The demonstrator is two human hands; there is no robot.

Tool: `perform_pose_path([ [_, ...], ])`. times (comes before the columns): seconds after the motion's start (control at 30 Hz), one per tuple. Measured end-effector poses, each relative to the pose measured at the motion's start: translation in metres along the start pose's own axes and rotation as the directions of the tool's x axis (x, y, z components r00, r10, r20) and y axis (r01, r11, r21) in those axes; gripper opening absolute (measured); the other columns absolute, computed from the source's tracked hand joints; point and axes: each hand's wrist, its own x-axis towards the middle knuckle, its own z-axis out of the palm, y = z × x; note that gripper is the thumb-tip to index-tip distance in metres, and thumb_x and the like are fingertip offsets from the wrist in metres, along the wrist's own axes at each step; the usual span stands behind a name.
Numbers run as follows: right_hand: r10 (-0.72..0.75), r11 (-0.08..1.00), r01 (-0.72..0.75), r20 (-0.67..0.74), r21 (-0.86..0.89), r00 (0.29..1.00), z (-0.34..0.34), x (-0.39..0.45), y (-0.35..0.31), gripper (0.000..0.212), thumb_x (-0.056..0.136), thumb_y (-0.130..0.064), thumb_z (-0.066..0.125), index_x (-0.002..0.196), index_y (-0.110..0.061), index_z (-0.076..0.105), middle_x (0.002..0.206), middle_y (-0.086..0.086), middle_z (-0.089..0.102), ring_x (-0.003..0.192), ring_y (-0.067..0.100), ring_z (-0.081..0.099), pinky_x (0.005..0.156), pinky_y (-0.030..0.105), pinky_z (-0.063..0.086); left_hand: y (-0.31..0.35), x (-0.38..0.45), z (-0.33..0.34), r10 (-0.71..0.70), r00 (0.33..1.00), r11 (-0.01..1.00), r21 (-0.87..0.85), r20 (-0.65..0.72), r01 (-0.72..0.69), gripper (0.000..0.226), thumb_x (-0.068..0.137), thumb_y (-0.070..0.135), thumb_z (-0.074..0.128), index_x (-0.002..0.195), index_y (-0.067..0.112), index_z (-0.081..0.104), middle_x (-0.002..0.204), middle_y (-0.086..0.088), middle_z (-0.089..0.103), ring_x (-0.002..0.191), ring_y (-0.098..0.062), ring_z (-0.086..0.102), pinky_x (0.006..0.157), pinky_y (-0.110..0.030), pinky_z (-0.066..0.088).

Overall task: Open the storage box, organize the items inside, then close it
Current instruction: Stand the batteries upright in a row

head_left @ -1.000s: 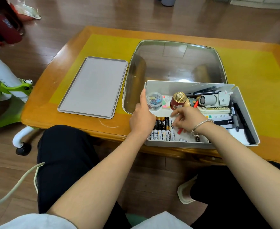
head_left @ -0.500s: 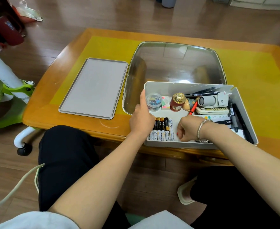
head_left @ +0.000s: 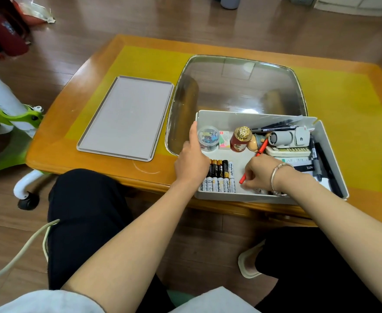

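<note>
The open white storage box [head_left: 264, 196] sits at the table's near edge, its grey lid [head_left: 126, 116] lying flat to the left. My left hand [head_left: 192, 159] grips the box's left wall, thumb along the rim. Beside it several batteries [head_left: 219, 177] lie in a row. My right hand [head_left: 260, 175] is curled inside the box and pinches a red pen [head_left: 254, 162] that slants up toward a red jar with a gold cap [head_left: 241, 138]. A clear tub of clips [head_left: 208, 137], a grey camera-like device [head_left: 287, 137] and black markers [head_left: 321, 163] fill the rest.
The box stands on a wooden table [head_left: 95, 154] with a yellow mat and a glass inset [head_left: 235, 86]. A green and white chair [head_left: 9, 123] stands at the left. My knees are under the near table edge.
My right hand drew back from the middle items toward the near wall and now pinches the red pen, pulling its lower end out. The left hand stayed on the box wall.
</note>
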Motion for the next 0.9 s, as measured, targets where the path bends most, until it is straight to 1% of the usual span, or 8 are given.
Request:
perform_pose_path([
  [0.07, -0.003, 0.998, 0.007, -0.047, 0.069, 0.999, -0.002, -0.002, 0.003, 0.026, 0.079, -0.037, 0.07, 0.066, -0.015, 0.064, 0.066, 0.001, 0.066, 0.064, 0.016, 0.06, 0.062, 0.025, 0.049, 0.0, 0.0, 0.0, 0.007, 1.0, 1.0, -0.004, -0.001, -0.007, 0.083, 0.093, 0.021, 0.062, 0.151, 0.032, 0.003, 0.128, -0.004, 0.055, 0.105, -0.019, 0.06, 0.073, -0.036, 0.057],
  [0.17, 0.027, 0.957, -0.004, -0.075, 0.289, 0.997, -0.002, -0.005, 0.002, 0.015, 0.083, -0.021, 0.067, 0.07, -0.014, 0.062, 0.057, -0.004, 0.065, 0.045, 0.008, 0.06, 0.046, 0.013, 0.043, 0.001, -0.001, -0.001, 0.01, 1.0, 1.0, -0.019, 0.003, -0.01, 0.084, 0.092, 0.021, 0.062, 0.151, 0.032, 0.004, 0.129, -0.004, 0.055, 0.106, -0.019, 0.06, 0.075, -0.039, 0.057],
  [0.27, 0.07, 0.906, -0.051, -0.028, 0.421, 0.997, 0.0, -0.005, 0.0, 0.009, 0.088, -0.012, 0.059, 0.083, -0.011, 0.066, 0.059, 0.002, 0.067, 0.041, 0.014, 0.062, 0.037, 0.018, 0.045, 0.001, -0.001, 0.0, 0.011, 1.0, 1.0, -0.019, 0.0, -0.011, 0.084, 0.092, 0.021, 0.062, 0.152, 0.031, 0.004, 0.129, -0.004, 0.055, 0.106, -0.019, 0.06, 0.074, -0.037, 0.057],
  [0.43, 0.108, 0.873, -0.136, 0.086, 0.469, 0.99, 0.005, 0.003, -0.011, 0.02, 0.091, -0.01, 0.051, 0.085, -0.002, 0.068, 0.062, 0.009, 0.069, 0.047, 0.015, 0.065, 0.045, 0.021, 0.053, 0.0, -0.001, 0.001, 0.009, 1.0, 1.0, -0.007, -0.007, -0.009, 0.084, 0.092, 0.019, 0.061, 0.152, 0.031, 0.003, 0.127, -0.005, 0.056, 0.104, -0.019, 0.06, 0.068, -0.031, 0.052],
  [0.53, 0.172, 0.879, -0.166, 0.027, 0.448, 0.985, 0.007, 0.006, -0.014, 0.019, 0.09, -0.012, 0.053, 0.082, -0.005, 0.069, 0.06, 0.006, 0.068, 0.05, 0.012, 0.066, 0.051, 0.02, 0.056, 0.0, -0.001, 0.001, 0.007, 1.0, 1.0, -0.008, -0.01, -0.007, 0.083, 0.093, 0.018, 0.06, 0.152, 0.032, 0.003, 0.124, -0.005, 0.057, 0.102, -0.018, 0.06, 0.068, -0.033, 0.053],
  [0.67, 0.205, 0.865, -0.173, -0.018, 0.47, 0.979, 0.006, 0.01, -0.017, 0.016, 0.086, -0.017, 0.06, 0.081, -0.006, 0.072, 0.062, 0.003, 0.067, 0.064, 0.018, 0.066, 0.069, 0.036, 0.058, 0.0, -0.001, 0.001, 0.007, 1.0, 1.0, -0.001, -0.006, -0.007, 0.083, 0.092, 0.018, 0.061, 0.151, 0.032, 0.004, 0.123, -0.005, 0.057, 0.101, -0.019, 0.06, 0.072, -0.037, 0.056],
  [0.77, 0.19, 0.867, -0.171, 0.007, 0.469, 0.982, 0.006, 0.009, -0.017, 0.015, 0.086, -0.016, 0.059, 0.082, -0.009, 0.072, 0.059, -0.001, 0.065, 0.061, 0.018, 0.066, 0.066, 0.034, 0.059, 0.0, 0.0, 0.001, 0.007, 1.0, 1.0, -0.005, -0.007, -0.007, 0.084, 0.092, 0.016, 0.061, 0.151, 0.033, 0.003, 0.125, -0.005, 0.056, 0.102, -0.019, 0.06, 0.073, -0.039, 0.056],
  [0.9, 0.233, 0.822, -0.208, 0.02, 0.53, 0.972, 0.004, 0.009, -0.008, 0.01, 0.087, -0.01, 0.054, 0.078, -0.009, 0.059, 0.059, 0.008, 0.068, 0.05, 0.023, 0.067, 0.053, 0.034, 0.059, 0.0, 0.0, 0.001, 0.007, 1.0, 1.0, -0.008, -0.009, -0.007, 0.083, 0.093, 0.018, 0.06, 0.151, 0.032, 0.003, 0.126, -0.005, 0.056, 0.104, -0.019, 0.059, 0.072, -0.035, 0.054],
])
